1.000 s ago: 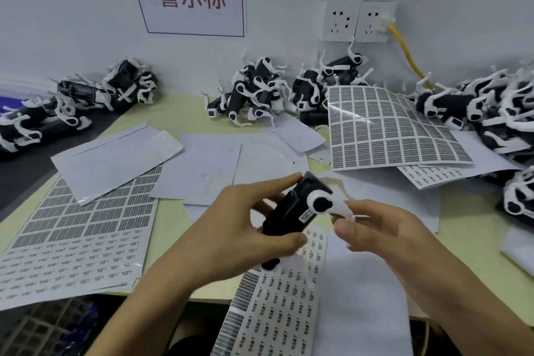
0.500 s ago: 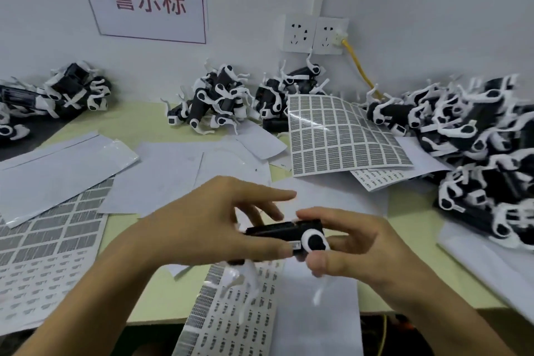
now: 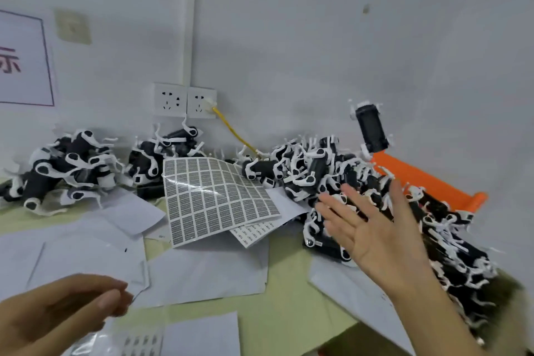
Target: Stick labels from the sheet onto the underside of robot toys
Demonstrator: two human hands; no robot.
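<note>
**Robot toy aloft, upper right of frame**

Item: one robot toy [image 3: 371, 129], black oblong body with small white limbs at its corners, seen against the grey wall with nothing touching it, above a large heap of like toys [image 3: 375, 196] at right.

Right hand [image 3: 375, 235]: palm raised, fingers straight and spread, holding nothing, set in front of the heap and below the airborne toy.

Left hand [image 3: 57, 315]: lower left, blurred, fingers loosely curled with thumb near forefinger; whether anything is pinched cannot be told.

Labels: a glossy label sheet [image 3: 215, 196] at centre, curling, propped over a smaller printed sheet [image 3: 254, 231]; a further sheet [image 3: 138, 342] at the bottom edge, blurred and cut off.

Surroundings: two smaller toy piles [image 3: 69, 165] at left and centre-back; loose white backing papers [image 3: 199, 272] over a pale green table [image 3: 291, 306]; an orange bin [image 3: 427, 179] behind the heap, mostly hidden; wall sockets [image 3: 185, 100] with a yellow cable [image 3: 234, 133]; a wall notice [image 3: 23, 61], cut off at left.
</note>
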